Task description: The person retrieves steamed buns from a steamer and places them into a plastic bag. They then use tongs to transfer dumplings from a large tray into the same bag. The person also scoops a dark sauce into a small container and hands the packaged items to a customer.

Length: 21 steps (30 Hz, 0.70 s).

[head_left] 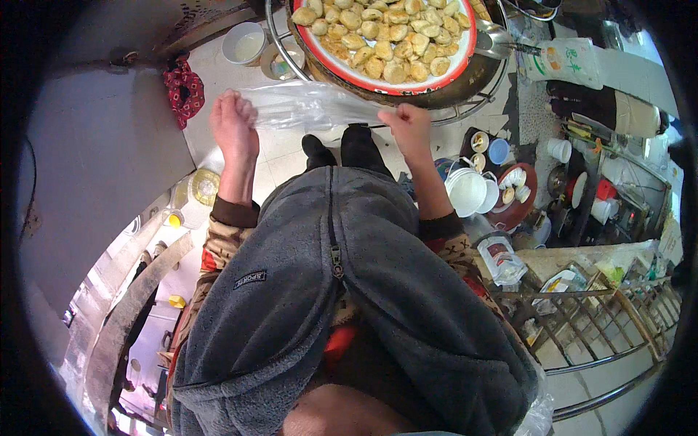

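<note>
A clear plastic bag (313,106) is stretched flat between my two hands, over the floor in front of my shoes. My left hand (234,122) has its fingers closed on one end of the film. At the other end my right hand (408,128) pinches the plastic between thumb and curled fingers. Just beyond the bag is a white enamel tray with a red rim (467,52), heaped with golden-brown fried pastries (384,49). The tray rests over a large dark round pan (485,76), which is partly hidden beneath it.
A metal scoop (493,41) leans on the tray's right edge. Left of the pan stand a white bucket (244,44) and a red patterned cloth (184,92). White buckets (466,191) and a red-brown basin (515,210) sit at the right. A metal railing (594,321) runs lower right.
</note>
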Motion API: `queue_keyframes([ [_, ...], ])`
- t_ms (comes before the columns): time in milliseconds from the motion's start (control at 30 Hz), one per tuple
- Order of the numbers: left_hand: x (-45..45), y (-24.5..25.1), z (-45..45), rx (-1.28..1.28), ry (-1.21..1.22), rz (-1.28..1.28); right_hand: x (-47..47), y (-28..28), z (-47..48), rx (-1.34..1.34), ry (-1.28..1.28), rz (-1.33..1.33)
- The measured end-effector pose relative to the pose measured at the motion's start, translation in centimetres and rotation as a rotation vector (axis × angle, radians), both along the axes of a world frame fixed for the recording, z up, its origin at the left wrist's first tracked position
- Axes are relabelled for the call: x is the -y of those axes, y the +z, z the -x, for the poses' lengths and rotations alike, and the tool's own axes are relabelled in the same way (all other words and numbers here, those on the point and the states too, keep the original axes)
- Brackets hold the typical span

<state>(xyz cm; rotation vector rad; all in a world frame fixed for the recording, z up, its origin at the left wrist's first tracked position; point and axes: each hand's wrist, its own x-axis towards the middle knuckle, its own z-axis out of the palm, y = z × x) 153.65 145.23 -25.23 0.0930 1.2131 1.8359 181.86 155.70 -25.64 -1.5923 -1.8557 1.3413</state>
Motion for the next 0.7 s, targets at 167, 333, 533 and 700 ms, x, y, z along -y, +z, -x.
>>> queue_keyframes([
  [167, 0.0, 3.1, -7.7, -0.707, -0.583, 0.089, 2.1, 1.2, 1.8, 0.043, 0.171, -0.614],
  [333, -0.1, 3.9, -6.1, -1.365, -0.632, 0.413, 1.6, 1.2, 1.3, -0.65, 0.162, 0.591],
  [533, 4.1, 2.2, -0.2, 0.135, -0.675, 0.207, 3.8, -3.0, -5.8, -0.205, 0.404, -0.159],
  [700, 5.5, 0.2, -3.6, -1.291, -0.989, 0.702, 5.3, -11.5, -9.0, -0.577, 0.157, 0.975],
])
